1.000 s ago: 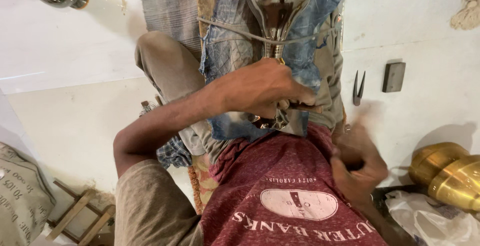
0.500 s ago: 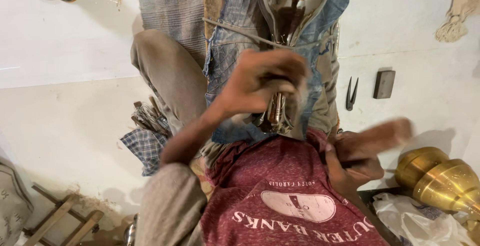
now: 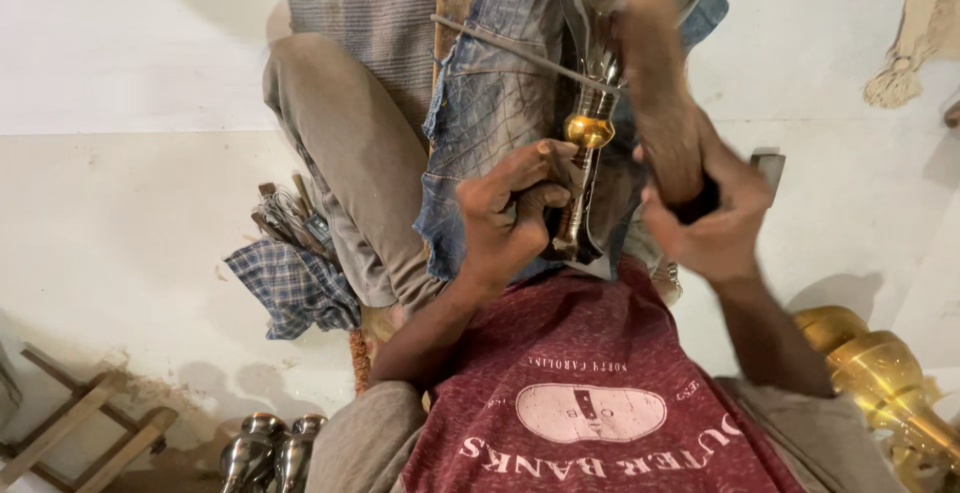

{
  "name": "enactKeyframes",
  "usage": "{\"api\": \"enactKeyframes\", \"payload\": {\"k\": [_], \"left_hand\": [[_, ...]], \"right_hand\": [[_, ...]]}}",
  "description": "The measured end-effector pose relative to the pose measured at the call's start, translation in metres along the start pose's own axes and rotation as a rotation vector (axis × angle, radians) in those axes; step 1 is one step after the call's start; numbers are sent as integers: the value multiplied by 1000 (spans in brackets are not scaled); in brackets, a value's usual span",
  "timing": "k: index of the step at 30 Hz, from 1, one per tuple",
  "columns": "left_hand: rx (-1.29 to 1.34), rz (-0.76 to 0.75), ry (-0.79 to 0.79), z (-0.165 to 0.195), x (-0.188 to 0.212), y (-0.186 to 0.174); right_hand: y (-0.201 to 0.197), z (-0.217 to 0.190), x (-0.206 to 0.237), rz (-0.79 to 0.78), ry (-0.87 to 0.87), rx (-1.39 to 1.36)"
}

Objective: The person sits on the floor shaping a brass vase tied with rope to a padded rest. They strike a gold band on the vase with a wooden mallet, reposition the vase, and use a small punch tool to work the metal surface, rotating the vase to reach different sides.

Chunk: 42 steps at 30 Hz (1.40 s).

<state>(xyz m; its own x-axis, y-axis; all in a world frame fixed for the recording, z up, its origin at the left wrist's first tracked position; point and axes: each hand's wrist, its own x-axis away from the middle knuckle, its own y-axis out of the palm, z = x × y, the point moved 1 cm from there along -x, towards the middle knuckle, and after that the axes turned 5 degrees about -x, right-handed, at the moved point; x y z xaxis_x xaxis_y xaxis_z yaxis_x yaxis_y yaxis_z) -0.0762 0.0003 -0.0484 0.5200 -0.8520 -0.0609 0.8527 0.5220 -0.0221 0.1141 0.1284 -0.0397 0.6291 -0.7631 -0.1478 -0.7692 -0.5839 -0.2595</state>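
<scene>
The left hand (image 3: 515, 215) was clenched round a thin tool, its tip pressed to the narrow stem of a tall metal vessel (image 3: 592, 103), seemingly to steady the point there. The right hand (image 3: 712, 218) gripped a dark-handled striker (blurred with motion) just right of the stem. The vessel lay along the person's lap on worn denim cloth (image 3: 490, 113), its silvery bulb far, with a bright brass knob (image 3: 589, 131) midway and a dark flared foot near.
</scene>
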Motion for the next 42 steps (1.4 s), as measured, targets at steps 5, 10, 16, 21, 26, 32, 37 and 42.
{"api": "enactKeyframes", "payload": {"k": [5, 10, 16, 21, 26, 32, 37, 42], "left_hand": [[-21, 25, 70, 4, 2, 2], [-121, 4, 86, 3, 3, 0], [-203, -131, 101, -2, -5, -2], [-227, -301, 193, -7, -15, -10], [-331, -502, 275, -13, -28, -8], [-225, -579, 403, -20, -38, -15], [28, -400, 271, -19, -34, -17], [73, -390, 223, -20, -35, -20]], "right_hand": [[-30, -56, -53, -293, -31, 117], [-66, -103, -88, -666, 162, 536], [-88, -105, -90, -746, 213, 718], [-92, -106, -68, -614, 307, 630], [-93, -111, -31, -531, 325, 666], [-79, -110, -1, -427, 237, 797], [-65, -88, 8, -186, 354, 447], [-65, -64, 4, -226, 321, 215]]}}
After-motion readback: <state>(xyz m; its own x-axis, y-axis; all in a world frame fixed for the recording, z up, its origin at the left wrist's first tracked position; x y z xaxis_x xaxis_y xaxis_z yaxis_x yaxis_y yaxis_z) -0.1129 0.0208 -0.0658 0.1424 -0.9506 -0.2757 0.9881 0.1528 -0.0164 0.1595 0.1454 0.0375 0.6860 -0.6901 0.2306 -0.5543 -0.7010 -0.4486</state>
